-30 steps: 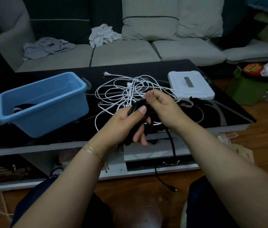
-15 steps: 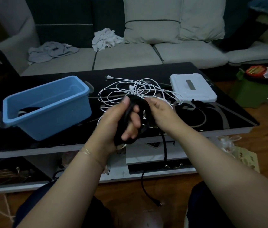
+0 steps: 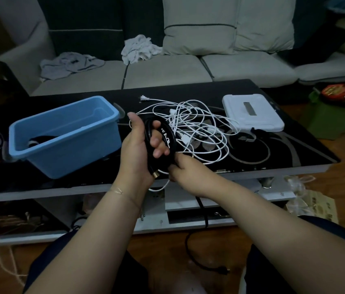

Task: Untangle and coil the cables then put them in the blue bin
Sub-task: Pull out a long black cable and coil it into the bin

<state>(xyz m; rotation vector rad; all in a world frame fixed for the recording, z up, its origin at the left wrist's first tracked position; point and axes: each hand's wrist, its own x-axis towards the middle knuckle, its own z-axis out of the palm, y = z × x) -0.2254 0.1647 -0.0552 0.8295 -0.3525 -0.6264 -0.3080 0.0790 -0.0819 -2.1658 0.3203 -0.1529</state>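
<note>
Near the middle of the frame, over the front edge of the tabletop (image 3: 294, 153), my left hand (image 3: 139, 149) is curled round a black cable (image 3: 168, 134) wound into loops, fingers poking through the coil. My right hand (image 3: 183, 166), just below it, pinches the same cable where the loose run feeds in; the free tail drops past the table's edge to the floor at lower centre, ending in a plug. I judge I am midway through coiling this one: the next move calls for drawing up the hanging tail and laying it round as more loops, then carrying the coil left to the blue bin (image 3: 65, 145).

Counting: one blue bin at centre left, with something dark already lying in its bottom, too dim to name. One black cable in my hands. One tangle of white cables (image 3: 201, 128) on the tabletop behind my hands; how many cords make it up I cannot tell, though several white plugs show. One white box (image 3: 252, 115) sits at upper right, beside the tangle
</note>
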